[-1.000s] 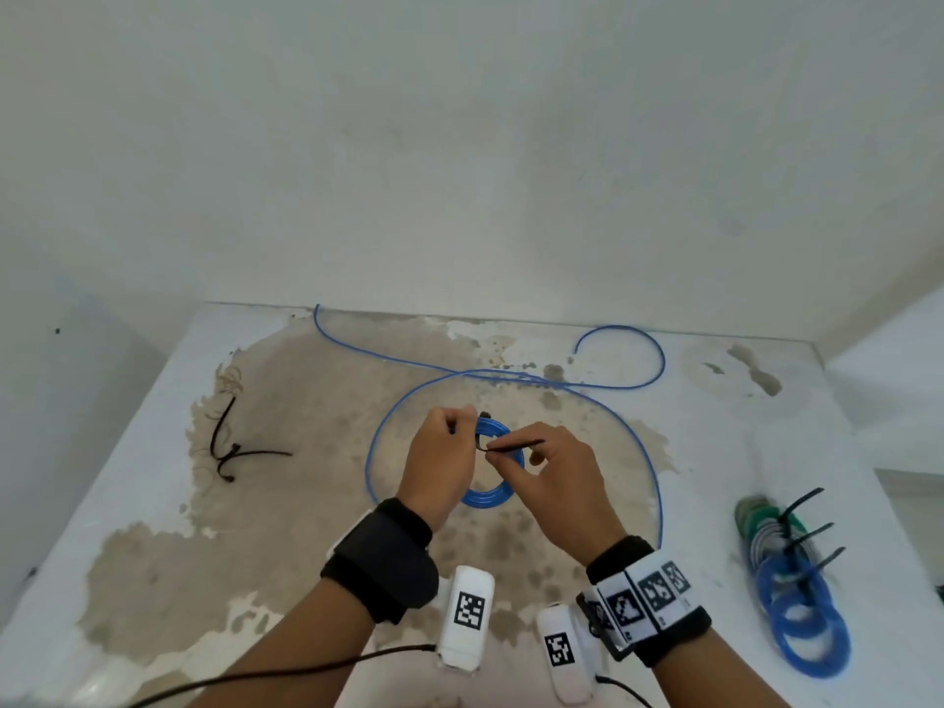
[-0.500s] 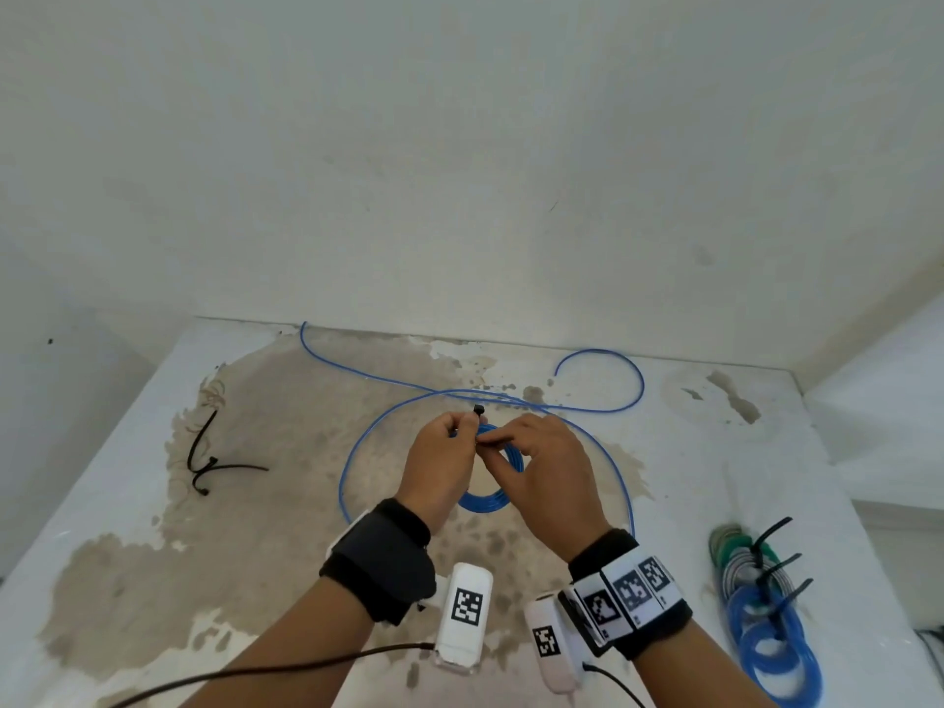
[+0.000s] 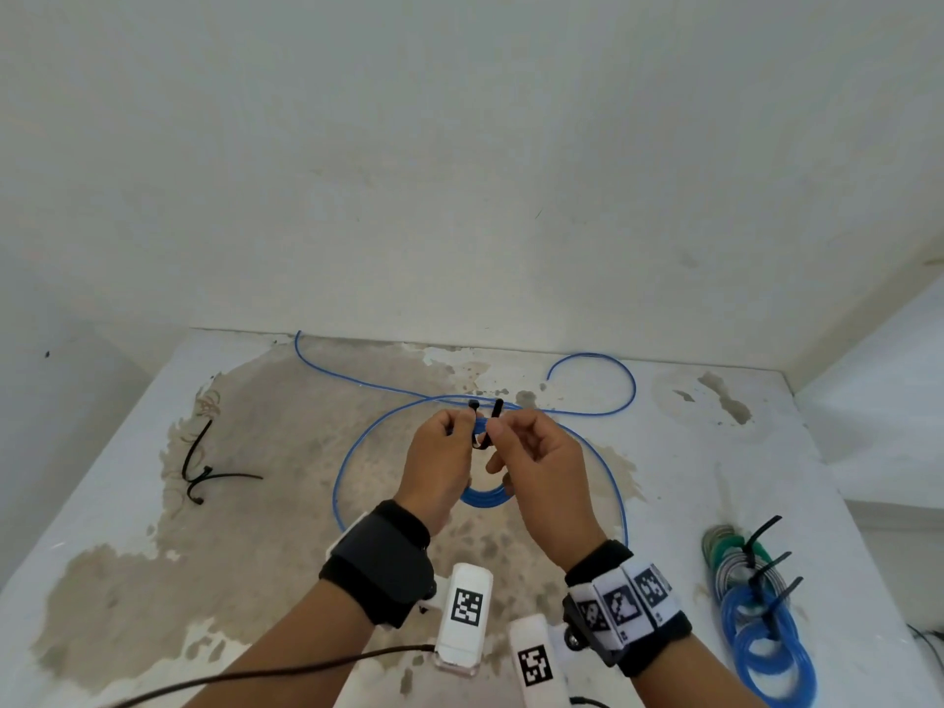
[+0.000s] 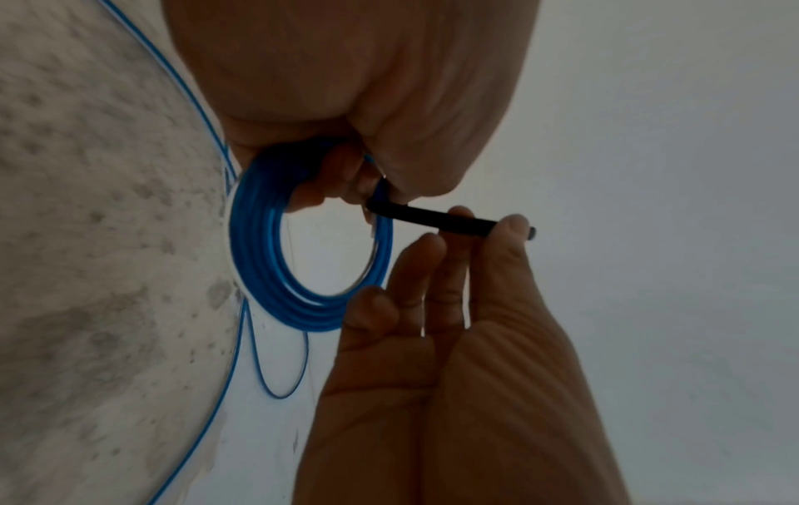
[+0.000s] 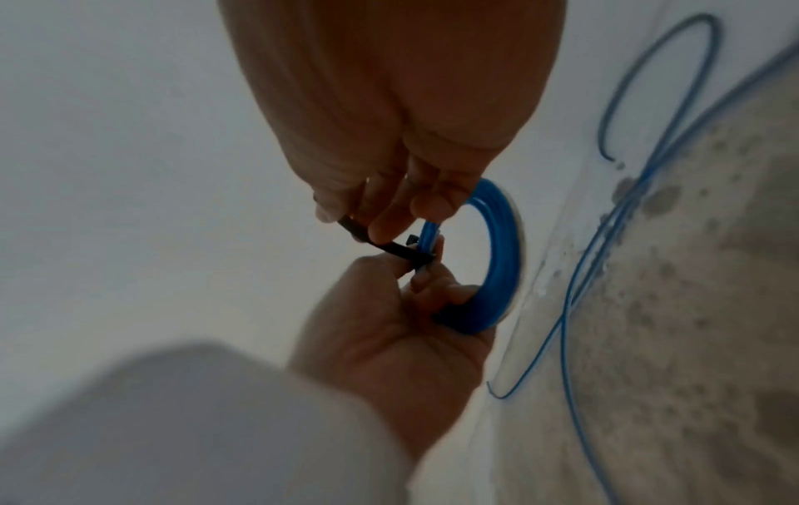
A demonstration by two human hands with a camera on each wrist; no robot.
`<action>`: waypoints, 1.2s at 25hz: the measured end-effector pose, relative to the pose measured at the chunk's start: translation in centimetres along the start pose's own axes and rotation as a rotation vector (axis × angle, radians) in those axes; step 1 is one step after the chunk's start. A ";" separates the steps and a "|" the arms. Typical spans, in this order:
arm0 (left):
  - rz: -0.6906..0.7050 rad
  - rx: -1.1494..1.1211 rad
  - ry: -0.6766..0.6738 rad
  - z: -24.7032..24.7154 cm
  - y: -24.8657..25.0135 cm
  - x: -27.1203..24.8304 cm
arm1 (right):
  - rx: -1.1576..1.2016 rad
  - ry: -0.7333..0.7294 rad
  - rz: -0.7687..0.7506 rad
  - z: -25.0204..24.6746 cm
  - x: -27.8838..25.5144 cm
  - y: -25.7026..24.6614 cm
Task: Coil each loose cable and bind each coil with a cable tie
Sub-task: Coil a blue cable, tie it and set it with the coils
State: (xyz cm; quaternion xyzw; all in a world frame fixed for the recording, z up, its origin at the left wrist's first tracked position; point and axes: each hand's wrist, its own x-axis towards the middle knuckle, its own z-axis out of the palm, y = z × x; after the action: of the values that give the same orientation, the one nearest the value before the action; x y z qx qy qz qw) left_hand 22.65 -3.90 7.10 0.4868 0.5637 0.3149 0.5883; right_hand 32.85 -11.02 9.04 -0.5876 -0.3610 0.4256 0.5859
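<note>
The coil [image 3: 482, 498] is showing bright blue, and the cable tie [image 3: 494, 412] round it is showing black. The table [image 3: 127, 452] is showing white with brown-grey blotches. The bound coils [image 3: 761, 620] are showing blue, green and grey with black ties. The wrist tags [image 3: 620, 602] are showing black-and-white squares.

Coil [image 3: 482, 495] held above mid-surface [image 3: 127, 503] between left hand [image 3: 439, 462] and right hand [image 3: 541, 472], tie [image 3: 493, 419] between their fingertips, loose cable [image 3: 587, 411] looping behind and around, spare ties [image 3: 204, 472] far left, bound coils [image 3: 766, 631] at right near edge.
</note>
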 end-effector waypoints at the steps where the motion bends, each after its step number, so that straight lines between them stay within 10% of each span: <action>1: 0.033 0.014 0.008 0.1 0.0 -0.2 | 0.028 0.005 0.054 0.0 0.1 -0.4; 30: 0.566 0.263 0.051 0.2 0.2 -2.5 | 0.095 0.013 0.348 -0.4 0.8 -3.2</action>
State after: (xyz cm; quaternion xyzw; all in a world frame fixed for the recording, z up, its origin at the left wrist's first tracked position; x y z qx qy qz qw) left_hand 22.50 -6.15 8.16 0.6883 0.4560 0.4028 0.3951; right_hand 33.79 -10.32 12.15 -0.6157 -0.2295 0.5334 0.5327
